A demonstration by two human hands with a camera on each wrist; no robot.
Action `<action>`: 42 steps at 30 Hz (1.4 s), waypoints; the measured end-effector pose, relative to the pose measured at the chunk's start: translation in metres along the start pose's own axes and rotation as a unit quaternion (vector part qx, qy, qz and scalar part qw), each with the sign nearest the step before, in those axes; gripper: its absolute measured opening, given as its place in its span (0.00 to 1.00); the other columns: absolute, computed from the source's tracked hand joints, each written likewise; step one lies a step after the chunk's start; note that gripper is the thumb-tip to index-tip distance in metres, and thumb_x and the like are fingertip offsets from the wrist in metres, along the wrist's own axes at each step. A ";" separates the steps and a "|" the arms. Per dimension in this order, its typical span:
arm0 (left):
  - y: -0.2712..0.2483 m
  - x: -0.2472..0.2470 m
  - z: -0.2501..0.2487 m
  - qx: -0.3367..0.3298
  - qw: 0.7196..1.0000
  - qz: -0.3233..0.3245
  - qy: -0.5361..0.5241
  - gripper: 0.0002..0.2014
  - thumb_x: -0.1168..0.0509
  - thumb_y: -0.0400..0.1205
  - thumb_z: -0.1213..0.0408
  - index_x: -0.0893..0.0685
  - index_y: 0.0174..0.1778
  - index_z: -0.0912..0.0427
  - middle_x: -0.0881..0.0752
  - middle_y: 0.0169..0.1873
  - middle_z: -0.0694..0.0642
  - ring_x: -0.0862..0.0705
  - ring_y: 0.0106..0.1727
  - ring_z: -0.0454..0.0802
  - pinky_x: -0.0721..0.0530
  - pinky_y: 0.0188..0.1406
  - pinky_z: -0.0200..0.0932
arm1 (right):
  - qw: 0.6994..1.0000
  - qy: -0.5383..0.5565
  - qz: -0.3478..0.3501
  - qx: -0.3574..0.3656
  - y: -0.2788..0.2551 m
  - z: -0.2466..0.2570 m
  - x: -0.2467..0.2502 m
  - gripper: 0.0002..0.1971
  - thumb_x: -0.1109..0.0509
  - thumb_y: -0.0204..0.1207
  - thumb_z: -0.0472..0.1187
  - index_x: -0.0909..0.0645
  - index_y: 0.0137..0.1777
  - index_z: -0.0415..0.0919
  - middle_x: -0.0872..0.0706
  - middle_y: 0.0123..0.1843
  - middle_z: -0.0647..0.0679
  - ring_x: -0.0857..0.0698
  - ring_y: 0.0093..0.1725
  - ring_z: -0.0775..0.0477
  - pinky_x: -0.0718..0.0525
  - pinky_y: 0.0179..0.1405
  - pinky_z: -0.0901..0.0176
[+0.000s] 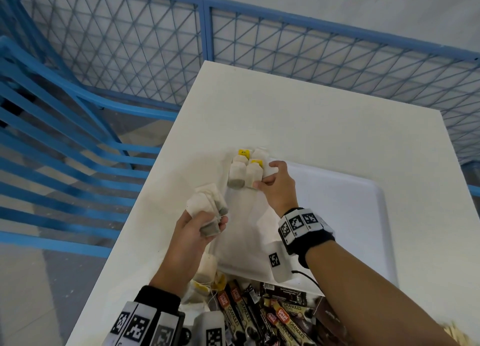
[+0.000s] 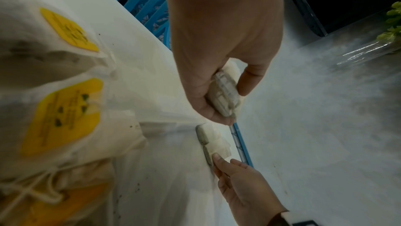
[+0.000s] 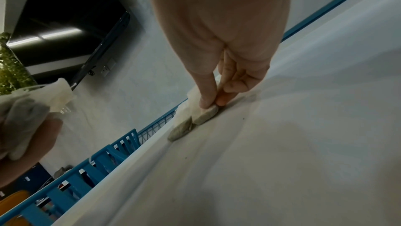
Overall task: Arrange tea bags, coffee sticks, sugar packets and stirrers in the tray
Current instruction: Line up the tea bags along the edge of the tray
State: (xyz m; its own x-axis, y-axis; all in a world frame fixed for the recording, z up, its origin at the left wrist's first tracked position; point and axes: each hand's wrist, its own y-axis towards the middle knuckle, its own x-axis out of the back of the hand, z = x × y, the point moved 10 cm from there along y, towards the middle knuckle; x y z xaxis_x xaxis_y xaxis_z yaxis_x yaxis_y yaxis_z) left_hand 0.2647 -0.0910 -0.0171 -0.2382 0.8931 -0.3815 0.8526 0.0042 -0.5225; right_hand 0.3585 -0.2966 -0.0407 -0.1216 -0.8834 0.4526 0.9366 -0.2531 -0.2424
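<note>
A white tray (image 1: 337,215) lies on the white table (image 1: 298,117). Several tea bags (image 1: 240,171), some with yellow tags, stand in a row at the tray's far left corner. My right hand (image 1: 265,175) pinches the nearest bag of that row (image 3: 206,114) between thumb and fingers, pressing it against the tray floor beside another bag (image 3: 180,130). My left hand (image 1: 207,223) hovers left of the tray and grips a bunch of tea bags (image 2: 224,94). Dark coffee sticks (image 1: 259,317) are heaped at the near edge.
Loose tea bags with yellow tags (image 1: 207,273) lie by my left wrist. Something pale and stick-like (image 1: 457,332) shows blurred at the bottom right. A blue chair (image 1: 65,137) stands left of the table, and a blue mesh fence (image 1: 259,39) runs behind it.
</note>
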 end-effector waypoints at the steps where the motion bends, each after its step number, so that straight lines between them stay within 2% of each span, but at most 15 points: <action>1: 0.000 0.000 0.000 -0.001 1.000 0.000 -0.001 0.11 0.44 0.82 0.77 0.17 0.48 0.63 0.12 0.37 0.60 0.12 0.39 0.53 0.13 0.43 0.42 | 1.000 -0.003 -0.002 0.001 0.001 0.000 0.000 0.28 0.24 0.69 0.32 0.32 0.66 0.38 0.20 0.35 0.51 0.19 0.42 0.50 0.25 0.45 0.65; 4: -0.001 -0.001 -0.001 -0.003 1.000 -0.003 -0.005 0.10 0.43 0.82 0.76 0.16 0.50 0.64 0.11 0.39 0.61 0.12 0.40 0.55 0.11 0.42 0.41 | 1.000 -0.005 -0.007 -0.003 0.001 -0.002 0.002 0.30 0.23 0.68 0.32 0.33 0.68 0.38 0.21 0.33 0.52 0.20 0.41 0.50 0.25 0.44 0.67; 7: 0.000 0.000 -0.001 -0.003 1.000 -0.005 -0.005 0.10 0.42 0.82 0.76 0.17 0.52 0.64 0.11 0.40 0.61 0.11 0.41 0.55 0.11 0.40 0.41 | 1.000 -0.003 -0.019 -0.001 -0.003 0.001 0.007 0.29 0.24 0.69 0.33 0.33 0.68 0.40 0.23 0.34 0.52 0.22 0.37 0.56 0.27 0.36 0.75; 11: 0.001 -0.001 -0.001 -0.004 1.000 -0.001 0.004 0.10 0.42 0.82 0.76 0.16 0.53 0.64 0.10 0.40 0.60 0.11 0.42 0.56 0.11 0.41 0.41 | 0.999 -0.007 -0.020 0.049 -0.022 0.023 0.007 0.15 0.27 0.74 0.41 0.24 0.58 0.40 0.22 0.33 0.55 0.23 0.34 0.59 0.28 0.38 0.71; 13: 0.001 -0.002 -0.002 -0.006 1.000 0.004 0.011 0.10 0.42 0.82 0.76 0.16 0.52 0.63 0.09 0.40 0.59 0.10 0.41 0.56 0.11 0.43 0.42 | 0.997 0.016 0.034 0.066 -0.037 0.033 -0.004 0.06 0.30 0.77 0.45 0.20 0.49 0.44 0.20 0.33 0.56 0.23 0.32 0.61 0.27 0.38 0.74; 15: 0.000 -0.005 -0.002 -0.007 1.000 0.009 0.020 0.11 0.42 0.82 0.75 0.16 0.52 0.62 0.09 0.39 0.57 0.10 0.41 0.55 0.11 0.44 0.42 | 0.990 0.043 0.116 0.063 -0.054 0.039 -0.020 0.05 0.32 0.78 0.47 0.18 0.46 0.48 0.17 0.35 0.58 0.22 0.32 0.64 0.25 0.39 0.75; 18: 0.000 -0.008 -0.004 -0.007 0.999 0.017 0.033 0.12 0.42 0.82 0.75 0.16 0.53 0.61 0.08 0.40 0.57 0.10 0.41 0.53 0.12 0.40 0.39 | 0.973 0.056 0.218 0.051 -0.074 0.041 -0.039 0.07 0.32 0.78 0.44 0.15 0.52 0.45 0.15 0.39 0.60 0.21 0.33 0.68 0.25 0.38 0.77; 20: -0.001 -0.009 -0.005 -0.008 0.999 0.020 0.036 0.12 0.43 0.82 0.75 0.16 0.52 0.60 0.09 0.40 0.57 0.11 0.40 0.53 0.12 0.39 0.39 | 0.969 0.062 0.234 0.041 -0.078 0.039 -0.042 0.09 0.30 0.77 0.41 0.14 0.54 0.41 0.13 0.44 0.54 0.21 0.36 0.66 0.24 0.37 0.76; 24: -0.004 -0.006 -0.006 -0.017 0.999 0.016 0.040 0.12 0.43 0.82 0.76 0.16 0.52 0.61 0.09 0.37 0.57 0.11 0.38 0.50 0.12 0.39 0.38 | 0.969 0.103 0.223 0.006 -0.080 0.031 -0.039 0.09 0.28 0.75 0.36 0.15 0.53 0.34 0.12 0.47 0.37 0.16 0.38 0.51 0.15 0.46 0.60; 26: -0.005 -0.002 -0.005 -0.017 0.999 0.008 0.038 0.11 0.43 0.83 0.75 0.16 0.53 0.61 0.09 0.37 0.56 0.11 0.38 0.49 0.12 0.41 0.39 | 0.968 0.126 0.218 -0.011 -0.081 0.027 -0.038 0.07 0.28 0.75 0.35 0.16 0.51 0.34 0.12 0.43 0.39 0.15 0.36 0.51 0.14 0.48 0.58; 29: -0.006 0.006 -0.005 -0.021 0.999 -0.006 0.031 0.11 0.42 0.83 0.74 0.16 0.53 0.59 0.09 0.37 0.53 0.11 0.39 0.48 0.13 0.40 0.39 | 0.964 0.162 0.207 -0.024 -0.079 0.022 -0.035 0.03 0.28 0.74 0.32 0.16 0.46 0.34 0.14 0.38 0.43 0.15 0.35 0.51 0.13 0.43 0.63; 32: -0.007 0.013 -0.005 -0.023 0.999 -0.018 0.037 0.11 0.41 0.83 0.73 0.16 0.53 0.58 0.09 0.41 0.52 0.11 0.43 0.49 0.14 0.42 0.40 | 0.968 0.169 0.182 -0.046 -0.071 0.013 -0.033 0.05 0.27 0.73 0.30 0.18 0.47 0.30 0.14 0.38 0.41 0.15 0.34 0.50 0.13 0.39 0.64; 34: -0.007 0.018 -0.005 -0.020 0.999 -0.023 0.033 0.11 0.42 0.83 0.73 0.16 0.54 0.60 0.09 0.44 0.53 0.12 0.45 0.52 0.14 0.42 0.40 | 0.972 0.169 0.152 -0.064 -0.063 0.005 -0.031 0.05 0.26 0.71 0.29 0.20 0.44 0.33 0.15 0.36 0.41 0.15 0.33 0.49 0.12 0.37 0.64; 38: -0.006 0.024 -0.005 -0.015 0.999 -0.030 0.028 0.11 0.42 0.83 0.73 0.17 0.57 0.62 0.09 0.44 0.53 0.13 0.46 0.52 0.13 0.39 0.36 | 0.982 0.142 0.086 -0.087 -0.042 -0.007 -0.029 0.10 0.24 0.68 0.29 0.22 0.43 0.37 0.15 0.35 0.42 0.15 0.34 0.46 0.12 0.46 0.54; 42: -0.007 0.026 -0.001 -0.010 0.999 -0.029 0.029 0.12 0.43 0.83 0.73 0.18 0.58 0.61 0.11 0.49 0.55 0.13 0.47 0.51 0.16 0.43 0.39 | 0.981 0.155 0.059 -0.097 -0.031 -0.009 -0.035 0.11 0.23 0.67 0.28 0.23 0.43 0.35 0.17 0.35 0.44 0.16 0.34 0.47 0.11 0.43 0.57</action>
State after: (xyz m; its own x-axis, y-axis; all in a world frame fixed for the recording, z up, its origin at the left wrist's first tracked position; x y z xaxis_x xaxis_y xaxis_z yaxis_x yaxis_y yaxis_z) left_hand 0.2527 -0.0672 -0.0227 -0.2599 0.9158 -0.3062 0.8477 0.0645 -0.5266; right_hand 0.3311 -0.2620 -0.0567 -0.1386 -0.9808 0.1369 0.8732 -0.1862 -0.4505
